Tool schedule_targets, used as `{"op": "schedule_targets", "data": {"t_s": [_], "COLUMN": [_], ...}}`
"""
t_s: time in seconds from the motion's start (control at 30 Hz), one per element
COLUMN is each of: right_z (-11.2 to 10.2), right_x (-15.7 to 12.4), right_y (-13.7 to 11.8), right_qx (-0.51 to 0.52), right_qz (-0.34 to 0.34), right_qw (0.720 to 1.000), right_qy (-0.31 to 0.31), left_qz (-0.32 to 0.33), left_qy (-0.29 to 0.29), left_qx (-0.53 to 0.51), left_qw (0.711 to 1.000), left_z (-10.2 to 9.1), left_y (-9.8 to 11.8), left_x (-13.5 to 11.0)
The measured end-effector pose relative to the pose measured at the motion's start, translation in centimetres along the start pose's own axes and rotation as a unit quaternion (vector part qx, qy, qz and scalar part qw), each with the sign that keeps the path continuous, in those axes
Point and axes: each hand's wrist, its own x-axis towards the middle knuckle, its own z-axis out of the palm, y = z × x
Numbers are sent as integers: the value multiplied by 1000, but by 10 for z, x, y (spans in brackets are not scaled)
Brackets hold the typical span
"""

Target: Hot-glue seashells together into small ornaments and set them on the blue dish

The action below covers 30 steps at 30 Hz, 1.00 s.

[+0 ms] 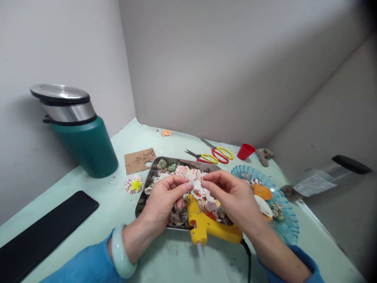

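In the middle of the frame, the left hand [161, 199] and right hand [237, 197] pinch thumb to forefinger, nearly meeting; whether they grip something small, I cannot tell. Seashells [182, 170] fill the metal tray [140, 205] beneath the fingertips; the yellow hot-glue gun [200, 226] lies between the wrists, over the tray's lower edge.
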Motion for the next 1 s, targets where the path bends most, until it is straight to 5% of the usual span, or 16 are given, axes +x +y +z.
{"op": "schedule_targets", "data": {"t_s": [0.4, 1.0], "right_z": [10, 10], "right_x": [-6, -4], "right_y": [-4, -2], "right_qx": [-102, -124], "right_qz": [-69, -53], "right_qw": [992, 990], "right_qy": [40, 43], "left_qz": [-3, -1], "left_qy": [-3, 8], "left_qx": [0, 31], "left_qw": [1000, 999], "left_z": [5, 4], "left_y": [3, 2], "left_x": [-3, -3]}}
